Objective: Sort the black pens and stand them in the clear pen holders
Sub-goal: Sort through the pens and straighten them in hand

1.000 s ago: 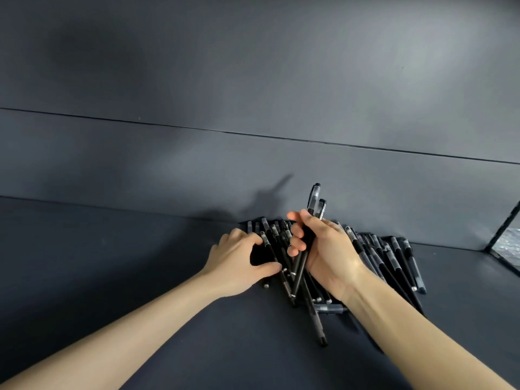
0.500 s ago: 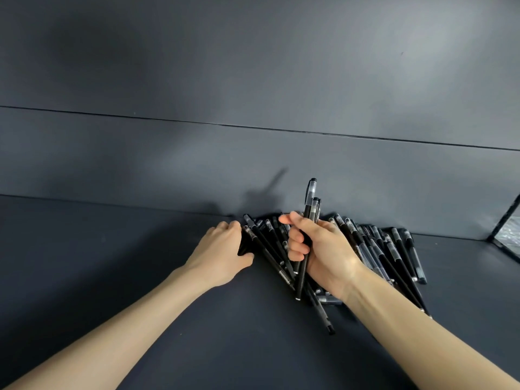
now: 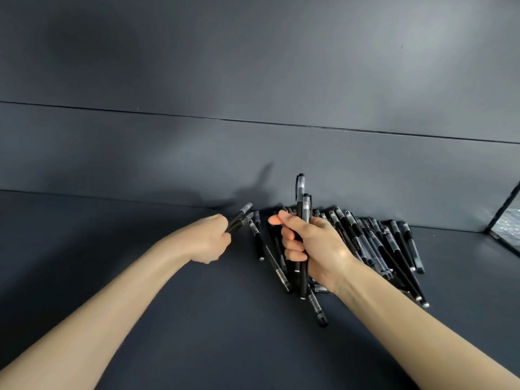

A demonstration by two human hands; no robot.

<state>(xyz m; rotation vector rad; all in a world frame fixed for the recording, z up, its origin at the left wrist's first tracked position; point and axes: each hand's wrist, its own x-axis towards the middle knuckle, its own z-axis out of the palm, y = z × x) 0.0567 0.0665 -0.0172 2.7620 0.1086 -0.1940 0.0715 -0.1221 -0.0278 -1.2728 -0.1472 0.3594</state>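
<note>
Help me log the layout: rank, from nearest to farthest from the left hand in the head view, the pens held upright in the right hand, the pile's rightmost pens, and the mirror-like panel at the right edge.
Measured from the left hand:
1. Upright pens in the right hand, just to its right.
2. Rightmost pens of the pile, farther right on the table.
3. Mirror-like panel, at the far right edge.

Desk (image 3: 112, 249) on the left half of the frame is bare, so there's free passage from the lower edge up to the back wall (image 3: 253, 80). Lower centre, betw. the two forearms, is open too. Pen pile (image 3: 374, 243) blocks centre-right, lying close against the wall base. A few loose pens (image 3: 270, 257) jut toward the lower centre. Both hands are full: left hand (image 3: 209, 239) w/ pens, just left of the pile; right hand (image 3: 309, 246) w/ an upright bundle over it. Narrow bare gap betw. the hands. Dark frame edge (image 3: 503, 209) closes the far right.
</note>
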